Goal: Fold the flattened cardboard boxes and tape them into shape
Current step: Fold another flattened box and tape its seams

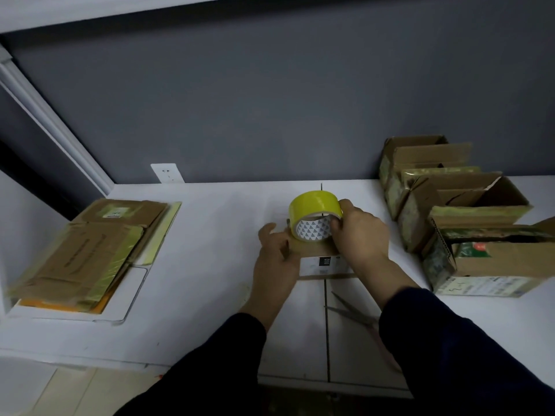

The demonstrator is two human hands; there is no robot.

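Mostly you see a big white table [210,250] with a grey wall [270,100] behind it. A pile of flat boxes [90,250] lies near the left edge of the table. Shiny yellow-green tape covers parts of them.

A row of folded boxes [486,265] stands by the right edge and runs toward the back right corner. They stand touching each other, with their tops open and flaps sticking up.

A person in dark sleeves reaches in from the front edge with 2 hands. A small box [318,250] sits in the middle of the table, between the hands. It is brown with a white label on the near side.

The left hand [276,259] holds the left side of the small box, with its fingers curled on it and its thumb pointing up. The right hand [360,232] holds a yellow tape roll [312,204]. Its thumb is on top of the roll and its fingertips are tucked into the hole. The roll rests on its edge on top of the small box, toward the back.

Scissors [351,310] lie on the table near the front edge, just beside the right arm. A white socket [167,173] is low on the wall, right at the back edge of the table.
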